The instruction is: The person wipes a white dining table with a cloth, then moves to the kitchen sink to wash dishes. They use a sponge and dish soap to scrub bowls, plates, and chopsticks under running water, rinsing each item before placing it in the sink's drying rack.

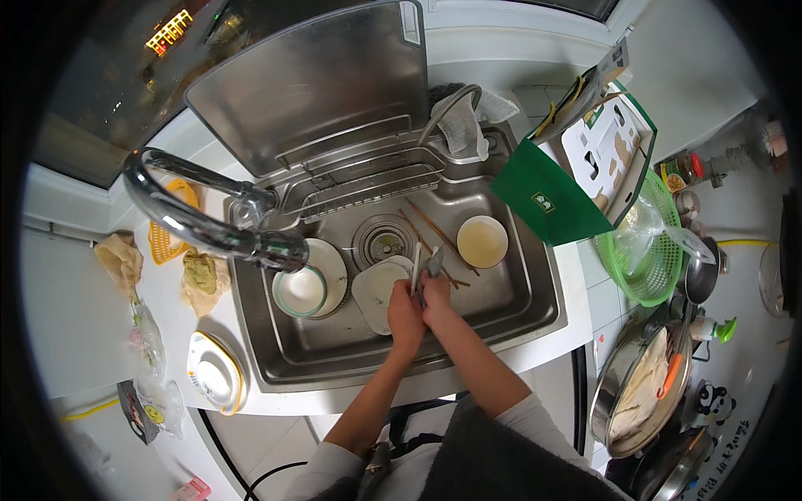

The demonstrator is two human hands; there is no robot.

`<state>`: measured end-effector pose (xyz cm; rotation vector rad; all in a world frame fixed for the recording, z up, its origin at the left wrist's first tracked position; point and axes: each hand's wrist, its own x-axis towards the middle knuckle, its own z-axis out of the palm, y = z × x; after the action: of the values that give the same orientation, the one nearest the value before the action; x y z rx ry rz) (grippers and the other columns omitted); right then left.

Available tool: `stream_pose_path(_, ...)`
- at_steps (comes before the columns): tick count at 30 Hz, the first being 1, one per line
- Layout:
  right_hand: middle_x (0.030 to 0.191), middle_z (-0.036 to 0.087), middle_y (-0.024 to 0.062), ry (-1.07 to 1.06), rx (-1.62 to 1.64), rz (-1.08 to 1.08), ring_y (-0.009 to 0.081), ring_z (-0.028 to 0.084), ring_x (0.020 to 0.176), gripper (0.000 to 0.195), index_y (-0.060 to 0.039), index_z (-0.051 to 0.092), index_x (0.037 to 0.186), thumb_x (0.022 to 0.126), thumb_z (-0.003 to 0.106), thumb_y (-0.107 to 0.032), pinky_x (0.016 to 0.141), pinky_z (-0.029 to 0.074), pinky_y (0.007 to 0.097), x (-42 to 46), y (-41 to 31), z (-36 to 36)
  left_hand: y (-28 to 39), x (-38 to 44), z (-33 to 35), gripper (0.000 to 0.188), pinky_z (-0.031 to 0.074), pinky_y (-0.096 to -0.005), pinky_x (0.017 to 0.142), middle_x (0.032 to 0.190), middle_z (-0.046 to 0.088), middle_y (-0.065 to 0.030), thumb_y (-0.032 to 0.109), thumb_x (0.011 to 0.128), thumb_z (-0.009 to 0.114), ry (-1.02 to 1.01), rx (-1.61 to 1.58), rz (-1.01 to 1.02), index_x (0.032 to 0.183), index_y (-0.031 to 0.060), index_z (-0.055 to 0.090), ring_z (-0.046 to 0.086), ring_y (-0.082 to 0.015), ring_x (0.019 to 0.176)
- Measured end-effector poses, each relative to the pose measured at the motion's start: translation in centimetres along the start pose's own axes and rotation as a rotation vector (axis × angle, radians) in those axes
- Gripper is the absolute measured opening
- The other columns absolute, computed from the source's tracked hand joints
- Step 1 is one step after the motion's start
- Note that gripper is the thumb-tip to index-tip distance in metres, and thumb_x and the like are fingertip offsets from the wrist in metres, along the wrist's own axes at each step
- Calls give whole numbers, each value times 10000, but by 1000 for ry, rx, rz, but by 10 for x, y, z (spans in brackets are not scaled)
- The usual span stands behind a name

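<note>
Over the stainless steel sink, my left hand is closed around a white, slender utensil handle that points upward. Against it, my right hand grips a grey cloth. Below and left of the hands lie stacked white square dishes. Wooden chopsticks rest on the sink floor, and a white bowl with yellowish liquid sits to their right. At the left, a green-rimmed bowl stands on a white plate. The lower end of the utensil is hidden by my fingers.
A chrome faucet arches over the sink's left side. A wire rack spans the back. A green box overhangs the right rear corner, beside a green basket. More dishes stand on the left counter. A large metal pan is at right.
</note>
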<state>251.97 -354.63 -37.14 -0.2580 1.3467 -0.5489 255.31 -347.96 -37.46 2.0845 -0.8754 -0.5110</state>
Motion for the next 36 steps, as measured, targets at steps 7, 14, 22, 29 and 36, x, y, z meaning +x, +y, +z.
stream_pose_path(7, 661, 472, 71, 93, -65, -180, 172, 444, 448, 282, 2, 487, 896, 926, 429, -272, 402, 363, 349, 5, -4, 20, 31, -5, -40, 132, 391, -516, 609, 734, 578, -240, 146, 881, 428, -137, 93, -141, 870, 15, 424, 534, -471, 674)
stream_pose_path(14, 664, 470, 24, 9, 441, -229, 172, 440, 502, 295, -111, 538, 844, 914, 432, -377, 431, 396, 336, 59, -64, -7, 16, -17, -90, 178, 347, -298, 359, 553, 492, -94, 209, 922, 409, -440, -648, -559, 842, 51, 435, 496, -192, 441)
stream_pose_path(22, 964, 587, 67, -504, 326, -12, 222, 562, 858, 327, -56, 519, 1047, 906, 455, -344, 787, 454, 369, -19, -43, -11, -13, 8, -96, 188, 291, -184, 335, 548, 440, -10, 129, 915, 354, -908, -1894, -704, 948, 5, 491, 349, -65, 333)
stream_pose_path(29, 816, 541, 98, -277, 151, -197, 205, 535, 700, 175, -13, 483, 989, 850, 381, -41, 613, 469, 333, -11, -18, 22, -15, 16, -81, 224, 270, -188, 340, 528, 424, -5, 232, 933, 381, -878, -1516, -851, 880, 46, 496, 324, -66, 344)
stream_pose_path(36, 745, 546, 107, -293, 364, -182, 177, 496, 536, 189, -14, 495, 1007, 866, 374, -42, 474, 455, 322, 80, -92, 0, -20, -11, -107, 218, 296, -196, 338, 542, 451, -23, 268, 895, 484, -953, -1396, -786, 891, 51, 491, 352, -81, 351)
